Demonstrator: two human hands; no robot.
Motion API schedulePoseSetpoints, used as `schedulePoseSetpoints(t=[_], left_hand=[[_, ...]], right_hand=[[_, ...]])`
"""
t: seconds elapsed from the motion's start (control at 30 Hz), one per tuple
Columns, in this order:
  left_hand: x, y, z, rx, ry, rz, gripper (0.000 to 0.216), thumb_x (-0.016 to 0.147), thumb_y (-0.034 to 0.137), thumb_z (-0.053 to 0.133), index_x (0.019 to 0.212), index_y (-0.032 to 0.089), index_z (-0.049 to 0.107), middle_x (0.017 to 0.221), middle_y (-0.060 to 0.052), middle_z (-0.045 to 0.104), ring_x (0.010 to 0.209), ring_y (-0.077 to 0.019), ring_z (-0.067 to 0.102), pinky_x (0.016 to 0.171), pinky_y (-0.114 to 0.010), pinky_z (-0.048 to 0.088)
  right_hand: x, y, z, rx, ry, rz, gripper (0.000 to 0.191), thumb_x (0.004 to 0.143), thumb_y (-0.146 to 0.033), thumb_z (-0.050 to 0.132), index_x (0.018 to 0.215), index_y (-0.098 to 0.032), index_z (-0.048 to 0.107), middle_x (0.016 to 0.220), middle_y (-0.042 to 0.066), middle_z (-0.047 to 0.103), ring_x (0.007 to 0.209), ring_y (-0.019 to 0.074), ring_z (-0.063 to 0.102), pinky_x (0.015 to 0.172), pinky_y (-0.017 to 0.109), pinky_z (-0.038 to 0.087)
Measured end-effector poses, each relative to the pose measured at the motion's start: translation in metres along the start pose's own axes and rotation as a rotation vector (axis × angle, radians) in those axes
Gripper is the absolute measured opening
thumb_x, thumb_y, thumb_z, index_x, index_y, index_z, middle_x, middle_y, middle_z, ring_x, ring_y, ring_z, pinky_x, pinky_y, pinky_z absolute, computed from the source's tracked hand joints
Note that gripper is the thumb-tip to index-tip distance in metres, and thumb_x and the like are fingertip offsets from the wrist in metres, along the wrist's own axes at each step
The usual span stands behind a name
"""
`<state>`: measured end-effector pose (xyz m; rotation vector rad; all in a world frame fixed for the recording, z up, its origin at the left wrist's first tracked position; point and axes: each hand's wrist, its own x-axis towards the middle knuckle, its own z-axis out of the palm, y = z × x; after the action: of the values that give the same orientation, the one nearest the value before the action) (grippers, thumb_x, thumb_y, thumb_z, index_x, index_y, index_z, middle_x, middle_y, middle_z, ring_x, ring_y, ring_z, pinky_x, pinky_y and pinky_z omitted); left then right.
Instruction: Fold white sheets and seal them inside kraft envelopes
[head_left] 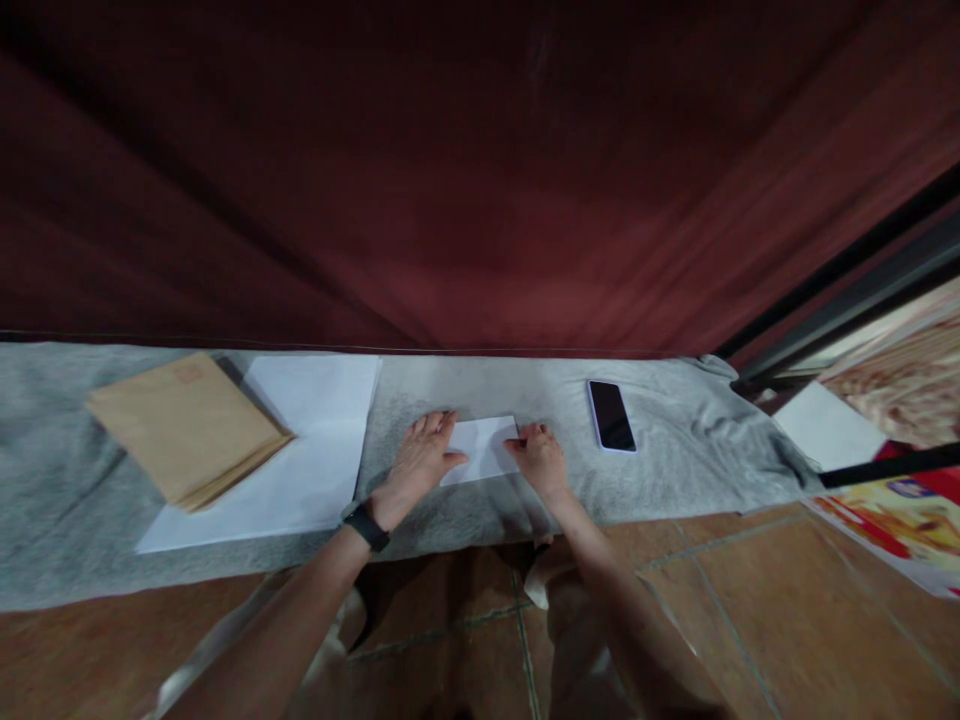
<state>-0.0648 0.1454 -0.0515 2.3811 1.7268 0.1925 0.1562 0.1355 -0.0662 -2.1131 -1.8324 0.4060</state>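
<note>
Two bare forearms reach out over terracotta floor tiles (750, 620) to a grey cloth (675, 470) spread along the foot of a dark red curtain (480, 200). A small folded white paper (486, 448) lies near the middle of the cloth, closer to its far edge. The left hand (421, 452), with a black wristband (367, 526) behind it, lies flat on the paper's left end, its fingers stretched out and pressing down without gripping anything. The right hand (541, 458) meets the paper's right edge with its fingers bent; whether they pinch the edge or only rest on it cannot be told. The paper looks thin, light and limp. It would probably crease easily and slide on the fabric, so it is best lifted by an edge or corner, not from the middle. Toward the cloth's left end, a stack of brown envelopes (187, 425) overlaps larger white sheets (315, 460). A dark-screened phone (611, 415) lies face up just right of the hands, apart from the paper.
</note>
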Motion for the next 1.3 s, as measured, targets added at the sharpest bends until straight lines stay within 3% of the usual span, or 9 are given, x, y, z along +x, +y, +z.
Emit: schedulePoseSetpoints(t=[0.1,0.23,0.33,0.47,0.63,0.77,0.9,1.1,1.3], left_hand=[[0.004,0.000,-0.002,-0.041,0.000,-0.027,0.072,0.084,0.037,0.076,0.147,0.014,0.049,0.137,-0.017,0.057,0.124,-0.0350,0.052,0.105,-0.044,0.042],[0.007,-0.006,0.002,-0.118,0.069,-0.022,0.056,0.082,0.030,0.076,0.134,0.015,0.061,0.125,-0.015,0.061,0.116,-0.0319,0.056,0.104,-0.041,0.043],[0.010,-0.010,0.004,-0.256,0.114,-0.031,0.030,0.079,0.024,0.075,0.108,0.017,0.071,0.110,-0.011,0.063,0.108,-0.0279,0.058,0.098,-0.038,0.045],[0.014,-0.012,0.001,-0.519,0.105,-0.110,0.004,0.078,0.022,0.069,0.080,0.019,0.067,0.089,-0.005,0.064,0.087,-0.0224,0.061,0.080,-0.033,0.046],[0.016,-0.009,-0.001,-0.886,0.029,-0.195,0.010,0.075,0.029,0.062,0.070,0.021,0.060,0.064,0.002,0.059,0.063,-0.0165,0.054,0.059,-0.027,0.037],[0.014,-0.003,-0.001,-1.115,0.102,-0.270,0.015,0.073,0.034,0.062,0.070,0.021,0.058,0.062,0.003,0.058,0.063,-0.0157,0.054,0.057,-0.025,0.037],[0.012,0.004,0.002,-1.318,0.132,-0.377,0.023,0.069,0.041,0.068,0.074,0.020,0.059,0.066,0.002,0.060,0.066,-0.0172,0.059,0.059,-0.026,0.044],[0.010,0.011,0.002,-1.481,0.046,-0.436,0.034,0.061,0.044,0.079,0.079,0.020,0.064,0.073,0.001,0.066,0.071,-0.0184,0.063,0.062,-0.027,0.048],[0.013,0.010,-0.010,-1.625,0.011,-0.425,0.048,0.058,0.047,0.087,0.093,0.019,0.069,0.090,-0.005,0.073,0.085,-0.0218,0.067,0.075,-0.031,0.050]], right_hand=[[0.003,0.003,0.006,0.091,0.042,-0.022,0.012,0.086,-0.023,0.066,0.095,-0.017,0.064,0.102,0.012,0.070,0.104,0.0266,0.064,0.092,0.033,0.047],[0.009,0.006,0.010,0.388,0.034,0.014,0.008,0.081,-0.024,0.065,0.084,-0.022,0.058,0.085,0.004,0.067,0.083,0.0215,0.063,0.078,0.032,0.046],[0.015,0.007,0.011,0.609,0.014,0.039,0.016,0.076,-0.027,0.068,0.074,-0.024,0.052,0.070,-0.003,0.059,0.070,0.0182,0.058,0.069,0.030,0.042],[0.024,0.005,0.010,0.886,0.015,0.071,0.024,0.068,-0.032,0.074,0.066,-0.024,0.051,0.061,-0.006,0.052,0.063,0.0154,0.052,0.065,0.029,0.039],[0.025,0.004,0.001,1.188,-0.009,0.181,0.030,0.062,-0.041,0.081,0.070,-0.022,0.059,0.062,-0.003,0.058,0.063,0.0154,0.054,0.060,0.028,0.042],[0.019,0.001,-0.007,1.357,-0.093,0.279,0.034,0.066,-0.046,0.081,0.081,-0.022,0.062,0.078,0.003,0.071,0.071,0.0200,0.066,0.062,0.031,0.051],[0.014,-0.005,-0.005,1.570,-0.239,0.355,0.027,0.066,-0.032,0.082,0.084,-0.021,0.065,0.083,0.005,0.075,0.073,0.0188,0.071,0.068,0.031,0.057],[0.015,-0.011,0.001,1.492,-0.229,0.411,0.023,0.064,-0.030,0.080,0.079,-0.020,0.066,0.073,0.002,0.074,0.062,0.0160,0.067,0.058,0.026,0.051],[0.020,-0.005,-0.006,1.261,-0.238,0.314,0.025,0.065,-0.040,0.080,0.076,-0.020,0.070,0.064,-0.002,0.069,0.059,0.0145,0.061,0.056,0.024,0.044]])
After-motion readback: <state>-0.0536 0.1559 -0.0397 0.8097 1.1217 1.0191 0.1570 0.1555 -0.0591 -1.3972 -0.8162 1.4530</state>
